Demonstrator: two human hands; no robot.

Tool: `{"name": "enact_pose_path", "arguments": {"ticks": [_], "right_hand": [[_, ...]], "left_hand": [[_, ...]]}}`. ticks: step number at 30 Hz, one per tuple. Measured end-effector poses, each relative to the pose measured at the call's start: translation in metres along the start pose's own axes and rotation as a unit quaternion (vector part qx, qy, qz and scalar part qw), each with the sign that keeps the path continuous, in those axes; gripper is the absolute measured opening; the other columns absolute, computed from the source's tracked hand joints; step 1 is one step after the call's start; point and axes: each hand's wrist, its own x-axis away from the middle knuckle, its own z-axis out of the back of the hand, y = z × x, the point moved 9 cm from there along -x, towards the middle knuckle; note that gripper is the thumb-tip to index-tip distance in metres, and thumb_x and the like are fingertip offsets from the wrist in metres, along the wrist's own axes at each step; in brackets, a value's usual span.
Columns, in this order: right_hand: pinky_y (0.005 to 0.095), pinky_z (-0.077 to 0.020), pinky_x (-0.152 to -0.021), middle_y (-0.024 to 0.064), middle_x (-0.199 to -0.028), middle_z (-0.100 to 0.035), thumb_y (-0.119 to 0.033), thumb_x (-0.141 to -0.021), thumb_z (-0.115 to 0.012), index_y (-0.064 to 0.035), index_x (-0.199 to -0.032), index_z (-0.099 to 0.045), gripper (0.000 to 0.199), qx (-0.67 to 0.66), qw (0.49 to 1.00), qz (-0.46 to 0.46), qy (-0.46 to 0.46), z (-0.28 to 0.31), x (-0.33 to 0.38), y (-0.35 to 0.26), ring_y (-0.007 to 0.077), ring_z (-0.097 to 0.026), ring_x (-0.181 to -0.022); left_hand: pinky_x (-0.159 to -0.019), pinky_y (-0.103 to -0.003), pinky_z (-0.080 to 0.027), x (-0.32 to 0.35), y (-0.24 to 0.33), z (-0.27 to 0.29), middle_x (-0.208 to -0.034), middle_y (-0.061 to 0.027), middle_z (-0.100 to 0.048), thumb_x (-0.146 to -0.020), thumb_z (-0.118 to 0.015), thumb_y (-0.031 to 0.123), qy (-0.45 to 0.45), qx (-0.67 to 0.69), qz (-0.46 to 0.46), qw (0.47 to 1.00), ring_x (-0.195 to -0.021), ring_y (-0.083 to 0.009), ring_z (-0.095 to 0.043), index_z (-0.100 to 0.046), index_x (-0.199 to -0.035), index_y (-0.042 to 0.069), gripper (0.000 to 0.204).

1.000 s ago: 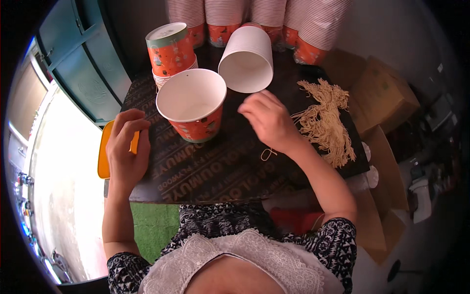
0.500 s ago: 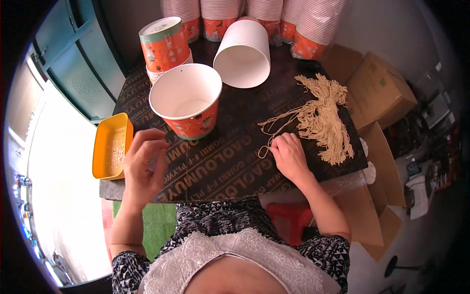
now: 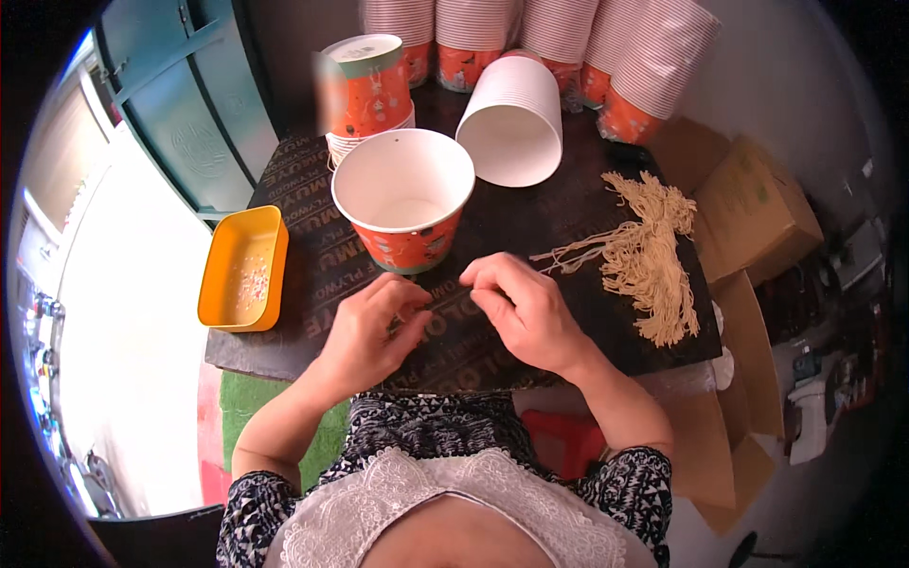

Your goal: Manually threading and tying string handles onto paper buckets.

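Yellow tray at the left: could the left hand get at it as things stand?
Likely yes: the yellow tray is open-topped, and nothing visible stands between it and the left hand, to its right.

The printed bucket (image 3: 405, 204) looks like smooth coated paper; the white tub (image 3: 516, 109) looks matt and paper-like. The yellow box (image 3: 273, 279) is smooth plastic. The cords (image 3: 653, 270) are rough, matt fibre. Glossy film (image 3: 668, 66) wraps the stacked buckets (image 3: 471, 33). The dark tabletop (image 3: 305, 284) looks like smooth-faced plywood; the carton (image 3: 765, 213) is matt cardboard.
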Motion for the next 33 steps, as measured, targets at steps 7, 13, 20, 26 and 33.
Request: {"name": "enact_pose_path", "arguments": {"ticks": [7, 13, 20, 26, 33], "right_hand": [[0.0272, -0.0431, -0.058, 0.0034, -0.07, -0.049, -0.01, -0.097, -0.049, 0.0002, -0.095, -0.051, 0.01, -0.198, 0.969, -0.144, -0.039, -0.037, -0.004, 0.031, 0.0094, -0.048, -0.065], [0.0197, -0.0353, -0.057, -0.0029, -0.071, -0.044, -0.014, -0.101, -0.042, 0.0001, -0.114, -0.048, 0.02, -0.275, 0.946, -0.172, -0.019, -0.053, 0.003, 0.042, 0.005, -0.04, -0.063], [0.0206, -0.0391, -0.059, -0.0027, -0.071, -0.047, -0.009, -0.099, -0.045, 0.001, -0.115, -0.048, 0.019, -0.222, 0.958, -0.178, -0.02, -0.054, 0.003, 0.04, 0.0051, -0.043, -0.065], [0.0245, -0.0431, -0.056, 0.0033, -0.069, -0.057, -0.008, -0.093, -0.058, 0.0011, -0.091, -0.057, 0.01, -0.102, 0.985, -0.14, -0.008, -0.048, 0.005, 0.027, 0.0059, -0.05, -0.063], [0.0297, -0.0445, -0.052, 0.0123, -0.065, -0.06, -0.001, -0.084, -0.064, 0.0007, -0.081, -0.056, 0.009, -0.035, 0.995, -0.091, 0.01, -0.054, 0.009, 0.009, 0.0143, -0.059, -0.057]], "left_hand": [[-0.069, -0.028, -0.052, 0.007, -0.022, -0.013, -0.089, -0.0093, -0.061, -0.081, -0.067, 0.0, 0.014, 0.068, 0.065, 0.995, -0.076, -0.015, -0.063, -0.054, -0.114, -0.002, 0.035], [-0.073, -0.025, -0.052, 0.014, -0.05, -0.033, -0.092, -0.005, -0.062, -0.086, -0.064, 0.0, 0.01, 0.329, 0.199, 0.923, -0.081, -0.0091, -0.061, -0.053, -0.115, -0.003, 0.032], [-0.058, -0.022, -0.045, 0.013, -0.05, -0.032, -0.071, 0.0001, -0.058, -0.095, -0.058, 0.014, 0.005, 0.252, 0.208, 0.945, -0.065, -0.0061, -0.053, -0.058, -0.091, -0.001, 0.015], [-0.054, -0.023, -0.041, 0.014, -0.052, -0.023, -0.064, 0.0001, -0.051, -0.097, -0.054, 0.017, 0.022, 0.223, 0.189, 0.956, -0.061, -0.0067, -0.047, -0.053, -0.078, 0.0, 0.026], [-0.054, -0.025, -0.039, 0.015, -0.053, -0.02, -0.067, -0.0002, -0.048, -0.097, -0.053, 0.014, -0.016, 0.229, 0.234, 0.945, -0.062, -0.0066, -0.043, -0.05, -0.079, 0.001, 0.022]]}}
